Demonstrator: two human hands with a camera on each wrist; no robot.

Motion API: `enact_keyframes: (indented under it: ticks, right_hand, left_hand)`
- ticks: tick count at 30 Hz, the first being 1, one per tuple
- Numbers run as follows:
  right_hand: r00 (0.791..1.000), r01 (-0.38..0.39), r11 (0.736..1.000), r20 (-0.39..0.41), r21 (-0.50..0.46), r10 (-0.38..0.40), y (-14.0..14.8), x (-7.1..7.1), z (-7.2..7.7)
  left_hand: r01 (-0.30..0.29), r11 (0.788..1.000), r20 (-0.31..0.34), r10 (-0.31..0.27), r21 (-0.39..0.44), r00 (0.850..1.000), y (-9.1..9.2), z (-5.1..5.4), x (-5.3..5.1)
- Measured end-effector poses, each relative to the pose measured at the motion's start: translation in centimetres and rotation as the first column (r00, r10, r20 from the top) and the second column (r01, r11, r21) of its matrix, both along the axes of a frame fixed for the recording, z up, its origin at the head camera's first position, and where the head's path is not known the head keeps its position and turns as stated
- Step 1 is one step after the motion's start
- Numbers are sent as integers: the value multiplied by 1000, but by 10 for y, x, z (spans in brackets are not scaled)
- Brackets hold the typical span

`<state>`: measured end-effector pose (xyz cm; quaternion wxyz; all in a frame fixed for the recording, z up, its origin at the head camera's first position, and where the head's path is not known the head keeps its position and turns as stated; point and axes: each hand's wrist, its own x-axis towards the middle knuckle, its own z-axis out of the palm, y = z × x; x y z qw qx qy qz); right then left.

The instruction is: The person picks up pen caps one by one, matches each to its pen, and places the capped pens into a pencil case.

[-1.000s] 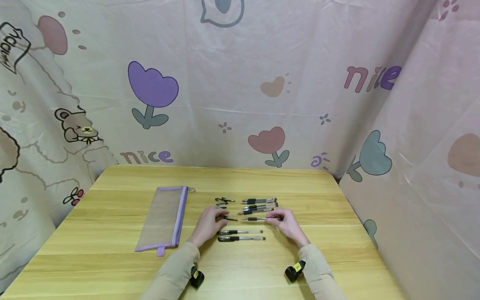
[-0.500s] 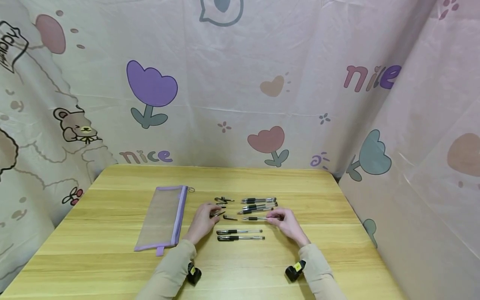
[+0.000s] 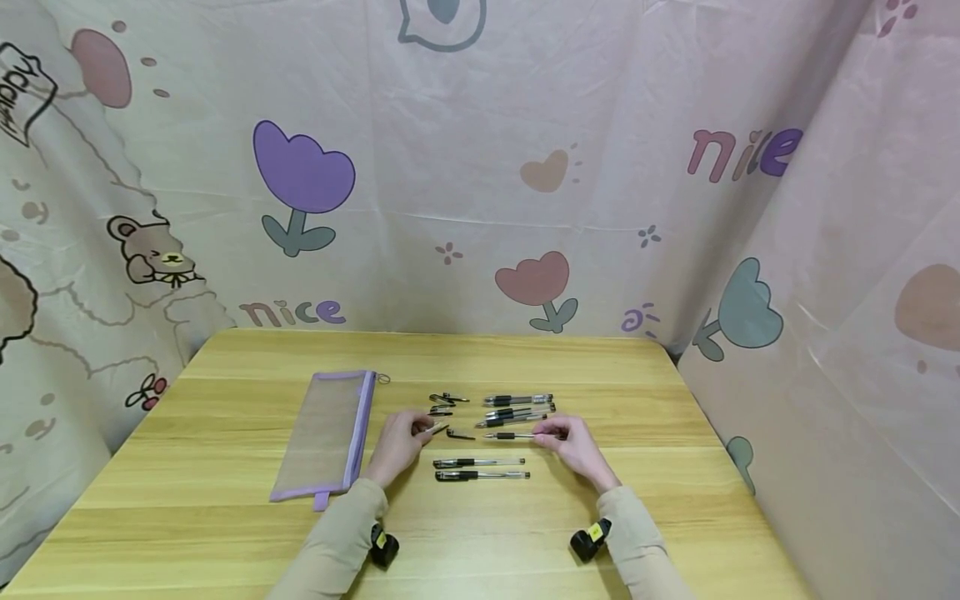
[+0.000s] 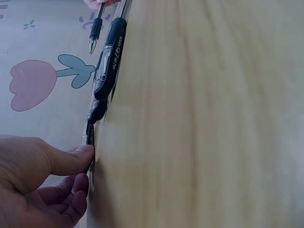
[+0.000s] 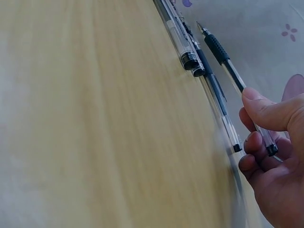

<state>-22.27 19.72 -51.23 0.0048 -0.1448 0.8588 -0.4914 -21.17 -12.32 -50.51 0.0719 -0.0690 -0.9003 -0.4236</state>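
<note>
My right hand [image 3: 573, 446] pinches an uncapped gel pen [image 3: 510, 437] near its tail end, its tip pointing left. In the right wrist view, thumb and fingers hold that clear barrel with a black grip. On the left, my left hand [image 3: 397, 446] pinches a small black pen cap [image 3: 439, 427] between thumb and fingertips, partly hidden by them. Another black cap [image 3: 460, 434] lies between the held cap and the pen's tip. Several more caps [image 3: 441, 410] lie just beyond the left hand. Two capped pens [image 3: 480, 476] lie side by side nearer the body.
Several uncapped pens [image 3: 517, 411] lie in a group beyond the right hand's pen. A mesh pouch [image 3: 322, 437] with purple edging lies flat left of the left hand. The wooden table [image 3: 600, 367] meets a patterned cloth [image 3: 420, 167] at the back.
My left hand has drawn back leftward with a pen cap in its fingers, uncovering the other cap before the pen tip. The right hand and its pen have stayed in place.
</note>
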Motion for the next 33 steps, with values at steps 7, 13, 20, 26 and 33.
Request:
enact_keyframes:
  ticks: [7,13,20,26,33]
  right_hand:
    - [1000,7,1000,12,-13,-7,-1,1,3]
    - [1000,3,1000,15,-11,-2,-1,1,4]
    - [1000,-2,1000,3,1,2,-3,0,6]
    - [1000,-14,1000,-11,-12,14,-5,1,10]
    - [999,-29,999,-23,-19,29,-9,2,13]
  left_hand:
    - [-33,999,12,32,29,999,-3,-1,1]
    - [-42,995,51,38,88,998,-6,-2,4]
    - [-22,986,42,15,163,999,-7,-1,9]
    - [53,977,3,-55,209,998,-7,1,14]
    - [163,957,4,-169,239,986,-5,2,17]
